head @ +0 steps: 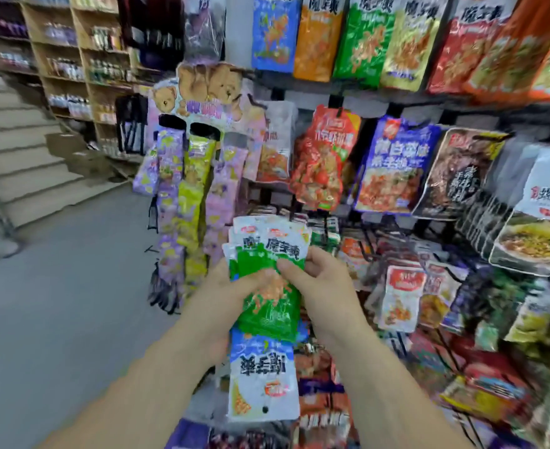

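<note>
Green packets (268, 280): white tops, black characters, green bodies, orange food print. Blue-white packet (263, 380): blue fading to white, black characters, yellow corner. Top row: blue bag (275, 34), orange bag (319, 43), green bag (362, 43), red bag (468, 50). Mid row: red pouch (325, 166), blue pouch (393, 166) with white lettering, black pouch (455, 176). Purple strip (169, 170), yellow strip (195, 189). Floor (56, 286) plain grey.

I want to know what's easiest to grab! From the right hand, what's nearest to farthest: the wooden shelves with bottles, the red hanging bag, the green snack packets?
1. green snack packets: pinched in the right hand itself.
2. red hanging bag: on the rack, up ahead.
3. wooden shelves: far back on the left, across the floor.
</note>
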{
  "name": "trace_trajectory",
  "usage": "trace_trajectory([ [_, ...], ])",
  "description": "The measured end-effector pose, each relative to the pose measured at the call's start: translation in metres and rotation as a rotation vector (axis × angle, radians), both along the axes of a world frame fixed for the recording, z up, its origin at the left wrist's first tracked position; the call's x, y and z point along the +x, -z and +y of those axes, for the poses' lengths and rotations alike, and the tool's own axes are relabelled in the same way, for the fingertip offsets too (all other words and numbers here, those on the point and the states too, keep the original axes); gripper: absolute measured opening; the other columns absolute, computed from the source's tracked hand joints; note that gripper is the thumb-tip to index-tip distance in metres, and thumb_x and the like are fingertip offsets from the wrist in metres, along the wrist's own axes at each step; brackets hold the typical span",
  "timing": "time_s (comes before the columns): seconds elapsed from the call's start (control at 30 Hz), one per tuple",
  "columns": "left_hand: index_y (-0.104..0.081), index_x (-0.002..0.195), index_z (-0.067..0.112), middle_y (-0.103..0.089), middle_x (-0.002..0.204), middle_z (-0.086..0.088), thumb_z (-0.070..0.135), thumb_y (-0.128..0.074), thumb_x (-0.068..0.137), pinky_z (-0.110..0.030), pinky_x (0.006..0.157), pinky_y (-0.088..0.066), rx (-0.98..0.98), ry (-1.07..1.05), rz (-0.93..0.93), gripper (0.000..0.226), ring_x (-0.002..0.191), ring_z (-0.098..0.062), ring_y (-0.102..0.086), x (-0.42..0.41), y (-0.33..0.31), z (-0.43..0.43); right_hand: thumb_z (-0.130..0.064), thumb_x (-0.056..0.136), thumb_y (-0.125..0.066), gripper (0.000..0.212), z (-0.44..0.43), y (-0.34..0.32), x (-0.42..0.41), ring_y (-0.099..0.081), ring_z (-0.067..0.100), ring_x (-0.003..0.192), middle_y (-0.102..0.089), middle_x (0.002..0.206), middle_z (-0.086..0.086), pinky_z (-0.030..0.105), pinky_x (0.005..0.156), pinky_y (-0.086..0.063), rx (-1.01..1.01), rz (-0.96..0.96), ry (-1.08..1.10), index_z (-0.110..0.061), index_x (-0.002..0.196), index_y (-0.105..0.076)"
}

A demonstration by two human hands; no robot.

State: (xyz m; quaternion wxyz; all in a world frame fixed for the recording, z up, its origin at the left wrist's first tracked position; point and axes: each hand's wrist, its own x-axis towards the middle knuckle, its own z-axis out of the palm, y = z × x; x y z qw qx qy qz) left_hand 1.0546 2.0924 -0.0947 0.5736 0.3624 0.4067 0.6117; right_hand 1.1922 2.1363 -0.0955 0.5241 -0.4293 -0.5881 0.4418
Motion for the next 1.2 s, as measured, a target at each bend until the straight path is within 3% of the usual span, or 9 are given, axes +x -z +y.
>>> trace_trajectory([
  [0.1, -0.065, 0.129, 0.012, -0.077, 0.116, -0.017, 0.005, -0.065, 0.095, -0.051, 0.077, -0.064, 0.01, -0.06, -0.091, 0.036, 0.099, -0.037, -0.076, -0.005, 0.007, -0.002, -0.047, 0.08, -0.079, 0.043, -0.003, 0.011, -0.009, -0.067, 0.041, 0.113, -0.072, 0.115, 0.016, 0.064, 0.096, -0.054, -0.016, 0.099, -0.019, -0.021, 0.113, -0.071],
  [0.3, -0.067, 0.12, 0.014, -0.079, 0.11, -0.014, 0.0, -0.065, 0.096, -0.046, 0.067, -0.064, 0.06, -0.165, -0.111, 0.027, 0.092, -0.034, -0.078, -0.007, 0.0, -0.007, -0.026, 0.101, -0.066, 0.031, -0.009, 0.002, -0.014, -0.062, 0.018, 0.117, -0.062, 0.117, -0.003, 0.038, 0.096, -0.053, -0.065, 0.156, -0.051, -0.018, 0.129, -0.056],
  [0.57, -0.063, 0.128, 0.011, -0.078, 0.112, -0.015, 0.001, -0.065, 0.096, -0.047, 0.069, -0.065, 0.075, -0.198, -0.136, 0.034, 0.095, -0.035, -0.078, -0.012, -0.013, -0.008, -0.013, 0.103, -0.063, 0.017, -0.012, -0.007, -0.012, -0.07, 0.045, 0.104, -0.073, 0.11, 0.022, 0.068, 0.091, -0.055, -0.099, 0.196, -0.106, -0.023, 0.109, -0.076],
  [0.7, -0.065, 0.123, 0.016, -0.079, 0.109, -0.011, 0.002, -0.068, 0.094, -0.046, 0.071, -0.063, 0.174, -0.219, -0.035, 0.032, 0.094, -0.032, -0.078, -0.016, -0.04, -0.002, -0.008, 0.105, -0.056, 0.022, -0.009, -0.047, -0.002, -0.073, 0.028, 0.106, -0.077, 0.114, 0.003, 0.051, 0.092, -0.059, -0.007, 0.145, -0.128, -0.019, 0.12, -0.067],
  [0.87, -0.065, 0.119, 0.026, -0.079, 0.115, 0.002, 0.007, -0.076, 0.09, -0.054, 0.099, -0.055, 0.41, -0.266, 0.151, 0.036, 0.109, -0.025, -0.074, -0.015, -0.108, 0.019, -0.009, 0.1, -0.056, 0.021, -0.002, -0.132, 0.021, -0.052, 0.018, 0.064, -0.071, 0.085, 0.003, 0.034, 0.061, -0.041, 0.212, -0.012, -0.049, -0.023, 0.106, -0.07],
  [1.07, -0.061, 0.109, 0.037, -0.074, 0.111, 0.008, 0.016, -0.08, 0.089, -0.044, 0.1, -0.053, 0.605, -0.368, 0.235, 0.035, 0.106, -0.017, -0.07, -0.007, -0.187, 0.048, -0.047, 0.103, -0.058, 0.042, 0.008, -0.226, 0.046, -0.058, 0.041, 0.076, -0.063, 0.11, 0.033, 0.05, 0.071, -0.049, 0.408, -0.007, 0.127, -0.007, 0.11, -0.069],
  [1.13, -0.063, 0.113, 0.038, -0.074, 0.111, 0.009, 0.02, -0.084, 0.087, -0.047, 0.101, -0.054, 0.637, -0.369, 0.248, 0.038, 0.105, -0.016, -0.071, -0.005, -0.208, 0.058, -0.044, 0.105, -0.055, 0.049, 0.015, -0.255, 0.059, -0.054, 0.045, 0.081, -0.064, 0.103, 0.03, 0.067, 0.094, -0.045, 0.452, -0.033, 0.212, 0.005, 0.113, -0.061],
  [1.17, -0.065, 0.116, 0.037, -0.076, 0.113, 0.009, 0.024, -0.086, 0.085, -0.049, 0.1, -0.055, 0.648, -0.371, 0.261, 0.041, 0.107, -0.019, -0.072, -0.002, -0.216, 0.063, -0.041, 0.107, -0.052, 0.048, 0.021, -0.27, 0.064, -0.048, 0.037, 0.073, -0.058, 0.087, 0.023, 0.04, 0.084, -0.013, 0.477, -0.036, 0.247, 0.007, 0.105, -0.056],
  [1.2, -0.065, 0.116, 0.037, -0.077, 0.113, 0.008, 0.028, -0.087, 0.082, -0.05, 0.098, -0.056, 0.654, -0.378, 0.277, 0.042, 0.108, -0.021, -0.072, 0.001, -0.224, 0.068, -0.038, 0.108, -0.049, 0.042, 0.029, -0.284, 0.067, -0.041, 0.026, 0.069, -0.046, 0.077, 0.013, 0.038, 0.066, -0.034, 0.495, -0.049, 0.284, 0.002, 0.095, -0.054],
])
